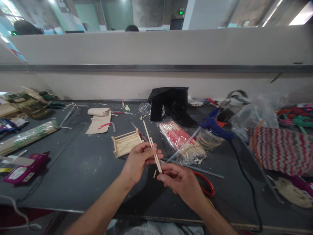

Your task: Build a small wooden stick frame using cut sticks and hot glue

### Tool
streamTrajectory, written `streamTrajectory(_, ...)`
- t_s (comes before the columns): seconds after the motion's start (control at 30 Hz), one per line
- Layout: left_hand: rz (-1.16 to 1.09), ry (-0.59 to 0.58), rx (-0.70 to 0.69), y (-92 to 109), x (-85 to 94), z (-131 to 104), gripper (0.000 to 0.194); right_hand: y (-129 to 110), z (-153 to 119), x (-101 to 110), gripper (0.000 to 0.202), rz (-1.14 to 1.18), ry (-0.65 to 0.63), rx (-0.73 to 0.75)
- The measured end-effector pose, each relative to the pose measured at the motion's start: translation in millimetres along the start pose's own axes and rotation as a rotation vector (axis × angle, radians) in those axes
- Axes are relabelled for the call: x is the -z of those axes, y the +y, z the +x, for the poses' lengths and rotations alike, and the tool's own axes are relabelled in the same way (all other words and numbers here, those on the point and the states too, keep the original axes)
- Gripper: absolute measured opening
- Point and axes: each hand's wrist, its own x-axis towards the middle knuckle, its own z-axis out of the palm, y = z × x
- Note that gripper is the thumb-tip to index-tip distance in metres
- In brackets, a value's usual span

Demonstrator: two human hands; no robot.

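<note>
Thin wooden sticks [148, 133], one reaching farther up than the rest, are held at a slant over the table. My left hand [140, 160] pinches them around the middle between thumb and fingers. At their lower ends, the fingertips of my right hand [181, 182] are closed on the sticks. Just behind my left hand lies a small tray-like frame [126, 143] made of similar sticks. A short stick piece [155, 173] rests on the table below the held ones. Red-handled scissors [207, 186] lie partly hidden beneath my right hand and forearm.
A plastic pack of sticks [181, 140] lies beyond my right hand. The blue glue gun [214, 124] with its cord is at right, near a zigzag-patterned cloth [281, 150]. Sandpaper [100, 122], a black object [171, 104] and a purple tool [26, 168] also occupy the table.
</note>
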Motion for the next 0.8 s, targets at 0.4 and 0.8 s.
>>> streamTrajectory(0.4, 0.008, 0.005, -0.007, 1, -5.8, -10, 0.033, 0, 3, -2, 0.014, -0.027, 0.000, 0.013)
streamTrajectory(0.8, 0.010, -0.109, 0.024, 5, -3.9, -9, 0.028, 10, 1, -4, 0.014, -0.395, 0.159, 0.322)
